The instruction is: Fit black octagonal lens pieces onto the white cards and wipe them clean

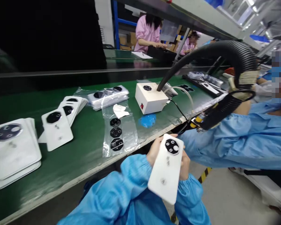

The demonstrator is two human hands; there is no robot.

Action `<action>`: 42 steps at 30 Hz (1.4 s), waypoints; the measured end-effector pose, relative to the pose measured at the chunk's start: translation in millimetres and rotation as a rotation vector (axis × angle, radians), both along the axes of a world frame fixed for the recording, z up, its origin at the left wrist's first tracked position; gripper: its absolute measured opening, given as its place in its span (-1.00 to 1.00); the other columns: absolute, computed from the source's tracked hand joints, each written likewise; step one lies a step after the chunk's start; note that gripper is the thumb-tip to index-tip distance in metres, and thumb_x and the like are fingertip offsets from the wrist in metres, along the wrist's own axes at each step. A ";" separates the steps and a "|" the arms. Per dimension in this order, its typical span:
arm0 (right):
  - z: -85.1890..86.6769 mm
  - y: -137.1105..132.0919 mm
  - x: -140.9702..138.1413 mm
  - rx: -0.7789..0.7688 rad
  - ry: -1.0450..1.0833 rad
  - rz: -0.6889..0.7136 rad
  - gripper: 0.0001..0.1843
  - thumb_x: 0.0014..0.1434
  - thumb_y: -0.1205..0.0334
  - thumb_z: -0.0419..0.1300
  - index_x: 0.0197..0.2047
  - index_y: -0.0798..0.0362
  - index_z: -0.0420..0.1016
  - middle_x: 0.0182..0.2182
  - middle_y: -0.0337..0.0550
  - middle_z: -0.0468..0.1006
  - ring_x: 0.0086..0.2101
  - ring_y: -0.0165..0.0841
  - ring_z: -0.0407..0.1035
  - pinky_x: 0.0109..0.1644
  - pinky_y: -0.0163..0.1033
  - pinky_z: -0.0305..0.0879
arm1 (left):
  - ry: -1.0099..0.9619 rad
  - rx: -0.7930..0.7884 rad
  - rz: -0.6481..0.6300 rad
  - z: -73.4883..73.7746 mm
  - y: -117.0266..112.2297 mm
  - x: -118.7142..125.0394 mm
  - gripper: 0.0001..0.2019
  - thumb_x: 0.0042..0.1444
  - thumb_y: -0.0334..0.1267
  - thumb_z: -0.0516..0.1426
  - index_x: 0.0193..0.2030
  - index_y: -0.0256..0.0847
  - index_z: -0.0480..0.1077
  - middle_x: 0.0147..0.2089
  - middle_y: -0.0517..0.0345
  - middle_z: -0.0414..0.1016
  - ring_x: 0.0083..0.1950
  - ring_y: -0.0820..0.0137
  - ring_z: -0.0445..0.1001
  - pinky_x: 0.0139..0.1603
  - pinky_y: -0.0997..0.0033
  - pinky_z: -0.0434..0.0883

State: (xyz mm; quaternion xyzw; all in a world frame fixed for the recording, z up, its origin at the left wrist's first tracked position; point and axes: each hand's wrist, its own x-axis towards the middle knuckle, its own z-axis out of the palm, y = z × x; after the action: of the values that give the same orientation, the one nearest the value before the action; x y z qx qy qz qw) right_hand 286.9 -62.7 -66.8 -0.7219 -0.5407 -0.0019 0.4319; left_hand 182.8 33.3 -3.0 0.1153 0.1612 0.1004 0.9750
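Observation:
A white phone back cover [166, 175] with a black, round camera patch is held just off the bench's front edge, its camera end tilted up. My left hand [154, 150] grips its left edge, and my right hand [184, 165] closes around the right edge. Most of the fingers are hidden behind the cover. On the bench closest to my hands lies a see-through plastic sheet [128, 131] with several black round discs [115, 132] in a column. A torn white scrap [120, 111] rests on that sheet.
A cream box [152, 98] with a red switch stands on the green bench [89, 140], under a thick black hose [208, 47]. White covers [14, 153] are stacked left; others [57, 128] fan out beside them. A co-worker's blue sleeve [236, 137] is close on my right.

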 end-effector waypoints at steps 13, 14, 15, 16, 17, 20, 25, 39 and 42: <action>36.5 119.5 -123.2 -0.167 -0.187 0.703 -0.81 0.14 0.25 0.12 -0.14 0.05 0.39 -0.18 -0.03 0.40 -0.15 -0.22 0.32 -0.07 -0.07 0.34 | 0.326 -0.043 0.880 23.7 -32.9 -211.2 -0.54 0.17 -0.10 -0.10 0.24 0.11 0.10 -0.05 -0.05 0.54 -0.25 0.03 0.54 -0.36 0.01 0.45; 35.3 122.0 -122.9 -0.195 -0.207 0.710 -0.77 0.13 0.23 0.15 -0.11 0.07 0.38 -0.17 0.00 0.38 -0.13 -0.18 0.31 -0.06 -0.03 0.34 | 0.301 -0.046 0.869 25.3 -34.0 -209.8 -0.54 0.17 -0.08 -0.09 0.23 0.08 0.12 -0.08 -0.08 0.55 -0.28 0.02 0.54 -0.36 0.01 0.44; 34.1 123.4 -121.8 -0.217 -0.223 0.716 -0.72 0.12 0.20 0.16 -0.09 0.08 0.37 -0.16 0.02 0.36 -0.12 -0.16 0.30 -0.05 0.00 0.33 | 0.274 -0.049 0.848 26.7 -35.0 -208.1 -0.53 0.16 -0.06 -0.09 0.22 0.05 0.13 -0.11 -0.10 0.55 -0.31 0.02 0.55 -0.36 0.01 0.43; 33.0 124.1 -120.1 -0.234 -0.236 0.723 -0.68 0.11 0.18 0.18 -0.06 0.09 0.35 -0.15 0.03 0.35 -0.11 -0.14 0.29 -0.04 0.02 0.32 | 0.247 -0.051 0.828 27.9 -36.0 -206.3 -0.52 0.14 -0.03 -0.09 0.22 0.03 0.14 -0.14 -0.11 0.56 -0.35 0.02 0.54 -0.35 0.02 0.41; 32.1 124.4 -118.2 -0.246 -0.245 0.732 -0.66 0.11 0.17 0.18 -0.05 0.09 0.34 -0.14 0.03 0.33 -0.10 -0.13 0.28 -0.03 0.03 0.31 | 0.222 -0.051 0.812 28.8 -37.0 -204.7 -0.50 0.13 -0.01 -0.08 0.22 0.02 0.14 -0.17 -0.10 0.57 -0.38 0.02 0.54 -0.35 0.02 0.40; 30.3 124.6 -113.5 -0.262 -0.252 0.757 -0.62 0.10 0.12 0.19 -0.02 0.05 0.31 -0.12 0.01 0.29 -0.07 -0.13 0.27 -0.01 0.02 0.31 | 0.157 -0.027 0.829 30.1 -40.0 -200.9 -0.48 0.08 0.00 -0.02 0.21 0.03 0.15 -0.19 -0.08 0.57 -0.37 0.02 0.55 -0.34 0.05 0.40; 28.3 125.8 -109.6 -0.266 -0.255 0.782 -0.56 0.10 0.03 0.18 0.00 0.04 0.29 -0.11 0.02 0.27 -0.06 -0.13 0.26 -0.01 0.04 0.33 | 0.042 0.018 0.856 28.5 -42.4 -200.5 -0.53 0.04 -0.01 0.03 0.13 0.01 0.25 -0.18 -0.05 0.57 -0.36 0.05 0.56 -0.33 0.09 0.43; 56.6 119.9 -115.3 -0.057 -0.191 0.630 -0.88 0.19 0.21 0.11 -0.19 -0.01 0.39 -0.26 -0.09 0.39 -0.24 -0.29 0.34 -0.18 -0.12 0.34 | 0.028 0.030 0.896 21.1 -37.7 -197.2 -0.61 0.05 -0.05 0.06 0.04 -0.02 0.37 -0.10 -0.06 0.56 -0.22 0.06 0.56 -0.27 0.12 0.48; 65.9 148.7 -106.5 -0.071 -0.216 0.588 -0.91 0.18 0.27 0.07 -0.29 0.01 0.40 -0.30 -0.13 0.40 -0.27 -0.31 0.35 -0.19 -0.14 0.33 | 0.145 0.037 0.916 10.9 -33.7 -200.2 -0.52 0.09 -0.04 0.00 0.18 0.04 0.20 -0.16 -0.08 0.58 -0.29 0.01 0.57 -0.36 0.07 0.47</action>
State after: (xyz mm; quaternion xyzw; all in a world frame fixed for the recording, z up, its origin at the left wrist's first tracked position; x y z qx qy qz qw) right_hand 180.5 86.0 -0.9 -0.5446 -0.7689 0.0652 0.3284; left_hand -17.3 -0.4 7.9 0.0565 0.2615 0.5154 0.8141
